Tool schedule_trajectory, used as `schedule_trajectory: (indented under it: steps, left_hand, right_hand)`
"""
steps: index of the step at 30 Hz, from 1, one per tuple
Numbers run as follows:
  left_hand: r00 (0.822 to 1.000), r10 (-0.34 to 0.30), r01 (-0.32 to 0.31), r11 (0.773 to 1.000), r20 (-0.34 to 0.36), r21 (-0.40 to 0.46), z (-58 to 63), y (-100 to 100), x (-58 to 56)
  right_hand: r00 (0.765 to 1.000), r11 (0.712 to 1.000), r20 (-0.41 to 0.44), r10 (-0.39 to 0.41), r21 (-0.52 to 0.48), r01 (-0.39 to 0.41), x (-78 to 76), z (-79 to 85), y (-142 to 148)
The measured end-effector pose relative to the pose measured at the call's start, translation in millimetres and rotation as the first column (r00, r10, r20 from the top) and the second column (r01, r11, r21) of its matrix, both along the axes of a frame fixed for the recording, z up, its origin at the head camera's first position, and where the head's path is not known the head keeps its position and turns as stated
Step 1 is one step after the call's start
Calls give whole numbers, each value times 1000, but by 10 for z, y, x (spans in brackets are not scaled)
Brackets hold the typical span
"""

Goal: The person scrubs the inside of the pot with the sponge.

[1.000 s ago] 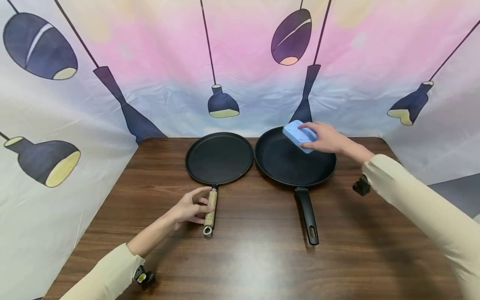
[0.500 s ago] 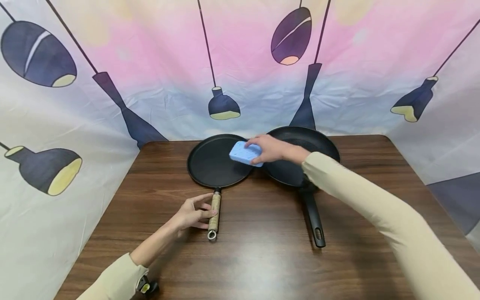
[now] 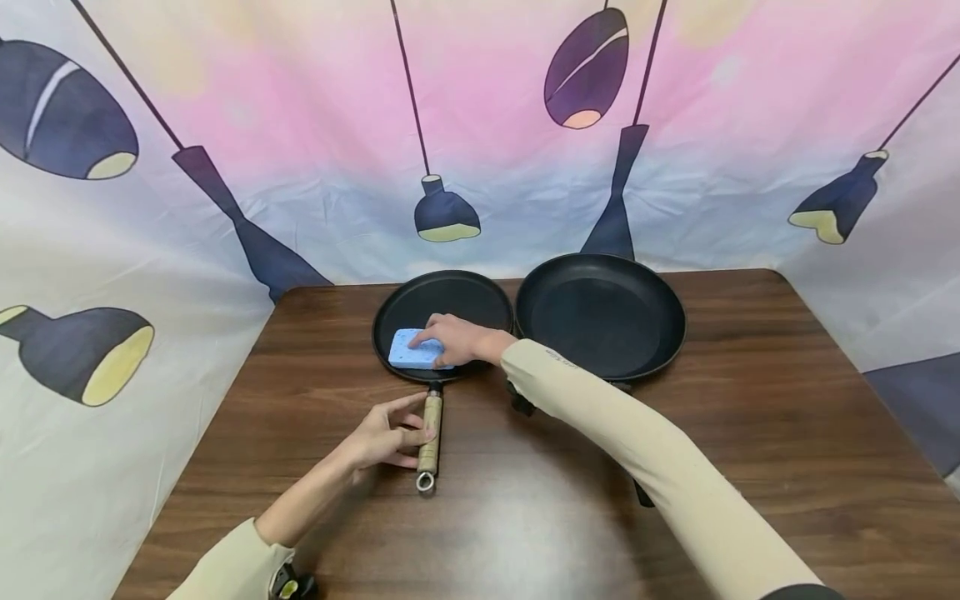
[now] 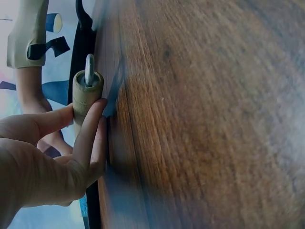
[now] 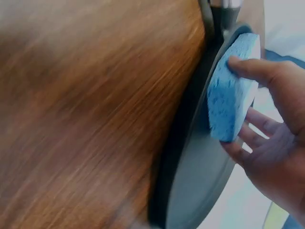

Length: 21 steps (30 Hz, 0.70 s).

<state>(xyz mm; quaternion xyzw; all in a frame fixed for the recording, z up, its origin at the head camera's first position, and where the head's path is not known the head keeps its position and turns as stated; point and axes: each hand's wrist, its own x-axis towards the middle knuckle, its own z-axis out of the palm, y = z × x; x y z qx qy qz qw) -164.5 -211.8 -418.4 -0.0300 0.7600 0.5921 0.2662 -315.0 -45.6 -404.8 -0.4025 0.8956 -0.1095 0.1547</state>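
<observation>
A flat, low-rimmed black crepe pan (image 3: 468,296) lies on the table, its light wood-like handle (image 3: 431,433) pointing toward me. My left hand (image 3: 382,435) holds that handle between thumb and fingers; the left wrist view shows the handle's metal-ring end (image 4: 89,70) close by. With my right hand (image 3: 461,339) I grip a light blue sponge (image 3: 408,354) by its edges, at the front left of the pan's cooking surface. In the right wrist view the sponge (image 5: 226,100) sits inside the rim of the crepe pan (image 5: 205,167).
A deeper black frying pan (image 3: 600,317) stands right beside the crepe pan. My right sleeve (image 3: 637,425) covers most of its handle. The brown wooden table (image 3: 360,550) ends at a hanging cloth (image 3: 322,167) printed with lamps.
My right hand has carried the sponge left from above the frying pan to the front left of the crepe pan. The left hand has kept its hold on the handle.
</observation>
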Motion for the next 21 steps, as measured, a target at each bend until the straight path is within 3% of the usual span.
schedule_trajectory:
  steps: [6, 11, 15, 21]
  left_hand:
    - [1000, -5, 5, 1000, 1, -12, 14, 1, -16]
    - [1000, -4, 4, 1000, 15, -4, -5, -25, -48]
    - [1000, -1, 1, 1000, 15, 4, -28, -43, -70]
    - [1000, -17, 17, 999, 10, 32, -58, -38, -37]
  right_hand:
    - [999, 999, -51, -15, 35, 17, 24, -13, -76]
    - [997, 1000, -66, -29, 10, 30, -67, -90, -146]
    - [986, 997, -146, -79, -8, 79, -180, -153, -246]
    - [962, 991, -253, -101, 55, 118, -294, -193, -423]
